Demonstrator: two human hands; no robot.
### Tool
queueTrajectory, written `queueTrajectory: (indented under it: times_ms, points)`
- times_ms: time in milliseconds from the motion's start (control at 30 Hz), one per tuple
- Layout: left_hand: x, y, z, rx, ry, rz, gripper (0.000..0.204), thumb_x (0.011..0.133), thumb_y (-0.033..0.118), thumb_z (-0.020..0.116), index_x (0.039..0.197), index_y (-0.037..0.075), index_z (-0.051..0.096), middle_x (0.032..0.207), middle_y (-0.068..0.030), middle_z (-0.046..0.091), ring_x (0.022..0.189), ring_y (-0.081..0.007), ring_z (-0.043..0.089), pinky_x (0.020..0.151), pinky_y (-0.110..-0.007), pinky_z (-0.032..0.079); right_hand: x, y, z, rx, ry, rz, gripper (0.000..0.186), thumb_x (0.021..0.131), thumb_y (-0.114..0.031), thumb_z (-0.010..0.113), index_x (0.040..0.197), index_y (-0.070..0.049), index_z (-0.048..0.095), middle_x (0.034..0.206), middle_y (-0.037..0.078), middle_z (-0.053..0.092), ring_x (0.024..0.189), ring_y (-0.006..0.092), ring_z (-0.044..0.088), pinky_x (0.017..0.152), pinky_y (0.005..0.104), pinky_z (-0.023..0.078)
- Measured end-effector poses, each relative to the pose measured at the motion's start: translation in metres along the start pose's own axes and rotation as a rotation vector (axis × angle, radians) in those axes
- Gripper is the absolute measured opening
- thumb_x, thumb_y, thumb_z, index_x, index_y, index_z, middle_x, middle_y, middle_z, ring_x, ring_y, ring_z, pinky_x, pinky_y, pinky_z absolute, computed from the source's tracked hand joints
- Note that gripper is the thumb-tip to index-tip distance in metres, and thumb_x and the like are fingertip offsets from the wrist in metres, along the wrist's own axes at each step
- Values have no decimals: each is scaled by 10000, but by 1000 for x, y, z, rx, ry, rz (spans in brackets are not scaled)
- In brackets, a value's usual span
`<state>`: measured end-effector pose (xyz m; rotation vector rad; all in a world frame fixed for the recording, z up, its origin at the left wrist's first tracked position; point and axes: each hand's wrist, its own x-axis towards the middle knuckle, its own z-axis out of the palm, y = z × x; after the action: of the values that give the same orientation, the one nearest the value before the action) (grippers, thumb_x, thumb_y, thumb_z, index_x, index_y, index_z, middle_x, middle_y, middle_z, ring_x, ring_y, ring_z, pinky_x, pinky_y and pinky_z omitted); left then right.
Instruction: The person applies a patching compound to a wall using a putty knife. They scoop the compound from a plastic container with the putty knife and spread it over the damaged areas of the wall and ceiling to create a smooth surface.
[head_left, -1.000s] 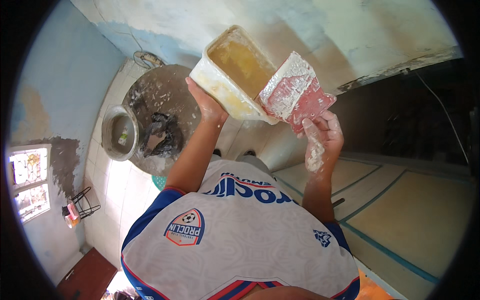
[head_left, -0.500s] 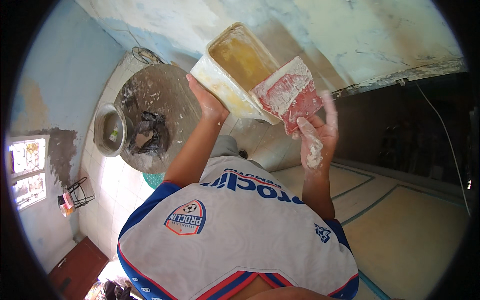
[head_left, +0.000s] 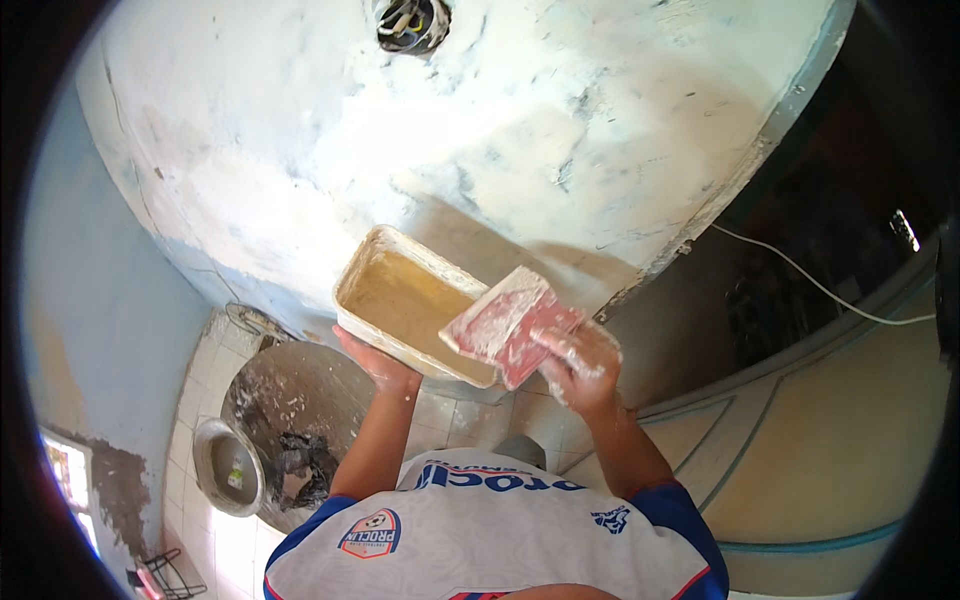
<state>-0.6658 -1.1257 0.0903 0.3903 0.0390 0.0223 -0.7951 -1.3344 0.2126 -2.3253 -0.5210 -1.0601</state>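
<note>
My left hand (head_left: 378, 362) supports a rectangular plastic tub (head_left: 355, 315) from below and along its near left side; its walls are smeared with putty and the inside looks yellowish. My right hand (head_left: 585, 362) grips a red putty scraper (head_left: 515, 325) with fingers laid across its face. Whitish putty coats the scraper's wide edge, which overlaps the right end of the tub. Dried putty also marks my right fingers. Both things are held up in front of a patchy, plastered wall (head_left: 330, 130).
A hole with wires (head_left: 412, 25) opens in the wall above. Low on the left stand a round dusty table (head_left: 300, 380), a black plastic bag (head_left: 310, 465) and a metal basin (head_left: 215, 450). A dark opening (head_left: 740, 290) lies right of the wall's edge, with a pale cable (head_left: 820, 275) across it.
The view has tilted up, showing more wall. Tub and scraper now sit lower in the picture. My right fingers, partly lifted before, have closed over the scraper's face.
</note>
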Motion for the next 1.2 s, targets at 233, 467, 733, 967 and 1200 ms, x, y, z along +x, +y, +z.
queueTrajectory:
  times_ms: [233,467,733,967,1200]
  points:
    - [15,13,12,-20,0,-13,798,1015,682,132,1570,135,302,1586,-105,350,1449,-319,364,1191,-449,312,83,1,-51,43,289,168,213,927,-134,667,1060,29,700,860,104,715,682,211,678,627,297,535]
    - [14,12,-17,10,-22,-51,794,1016,683,137,1562,135,315,1572,-102,373,1440,-307,380,1181,-449,327,194,-24,-109,206,487,407,329,986,-222,668,1130,74,648,805,55,661,523,94,524,503,244,425]
    - [12,8,-38,-28,-44,-75,785,1016,682,167,1545,132,349,1555,-96,401,1420,-303,410,1165,-446,348,292,-3,-142,-469,237,247,379,995,-357,637,1055,11,700,584,44,586,472,123,522,499,309,418]
    - [5,10,-39,-37,-49,-117,792,1011,696,168,1528,134,379,1533,-90,430,1402,-299,432,1155,-441,361,295,-35,-177,-487,233,302,402,1006,-396,620,926,-11,702,536,9,512,421,97,469,431,283,368]
    - [-1,5,-37,-2,-27,-177,794,1009,702,171,1523,136,386,1520,-88,446,1390,-297,442,1150,-438,367,301,-53,-171,-1018,563,-7,314,939,-187,656,804,93,697,638,195,658,582,234,618,589,415,471]
